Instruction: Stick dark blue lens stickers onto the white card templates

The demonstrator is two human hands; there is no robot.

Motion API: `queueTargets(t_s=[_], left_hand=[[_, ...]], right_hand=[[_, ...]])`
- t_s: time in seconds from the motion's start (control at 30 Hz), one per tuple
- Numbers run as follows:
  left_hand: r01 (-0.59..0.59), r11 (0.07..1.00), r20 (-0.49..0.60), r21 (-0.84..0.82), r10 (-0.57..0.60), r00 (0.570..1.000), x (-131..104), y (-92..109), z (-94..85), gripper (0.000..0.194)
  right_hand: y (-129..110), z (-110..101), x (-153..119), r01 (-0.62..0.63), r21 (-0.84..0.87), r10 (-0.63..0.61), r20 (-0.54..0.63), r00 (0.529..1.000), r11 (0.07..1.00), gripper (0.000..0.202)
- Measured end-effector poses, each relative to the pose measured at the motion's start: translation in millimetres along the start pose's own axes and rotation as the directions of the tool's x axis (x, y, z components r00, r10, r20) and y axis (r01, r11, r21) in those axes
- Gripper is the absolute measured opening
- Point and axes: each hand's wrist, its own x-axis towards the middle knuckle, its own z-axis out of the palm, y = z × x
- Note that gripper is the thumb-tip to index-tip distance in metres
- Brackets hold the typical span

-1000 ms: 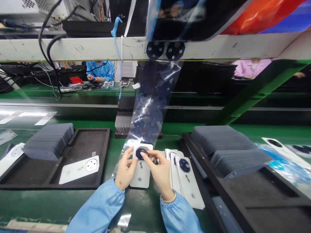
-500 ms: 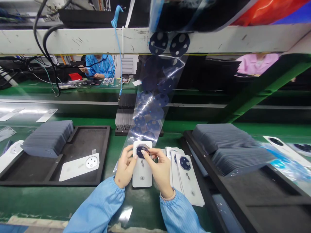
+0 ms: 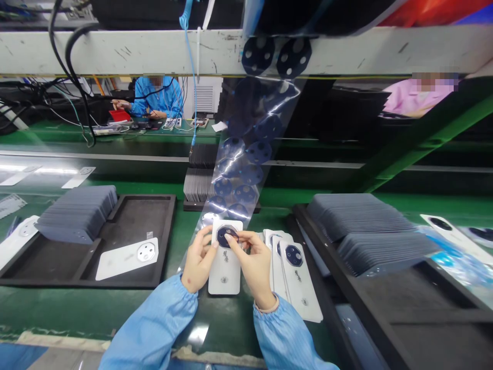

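A white phone back cover (image 3: 224, 272) with dark lettering and a small emblem lies in front of me on the green bench. My left hand (image 3: 197, 259) grips its upper left edge between thumb and fingers. On the cover's camera area sits a dark blue, round-cornered sticker (image 3: 222, 236) with holes. My right hand (image 3: 254, 261) pinches the right side of this sticker, thumb on its face; the fingers hide part of it. A clear film strip (image 3: 252, 154) bearing several such stickers hangs down behind the cover. Just right of my right hand, several covers (image 3: 304, 288) overlap, the top one with its sticker on.
A black tray (image 3: 169, 231) at left holds a row of grey sheets (image 3: 77, 213) and one white cover (image 3: 119, 261). At right, another black tray (image 3: 370, 298) carries stacked grey sheets (image 3: 362, 221). A shelf beam (image 3: 146, 54) crosses above. Two people sit beyond.
My right thumb and fingers have shifted slightly on the sticker, and the cover is tilted a little. The whole view has moved slightly with my head.
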Motion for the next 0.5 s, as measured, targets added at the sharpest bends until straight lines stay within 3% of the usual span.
queueTargets(t_s=[0.5], left_hand=[[0.008, 1.0, -0.002, 0.004, -0.008, 1.0, -1.1, 1.0, -0.2, 0.044]], right_hand=[[-1.7, 0.0, -1.6, -0.008, 0.002, 0.008, -0.004, 1.0, 1.0, 0.02]])
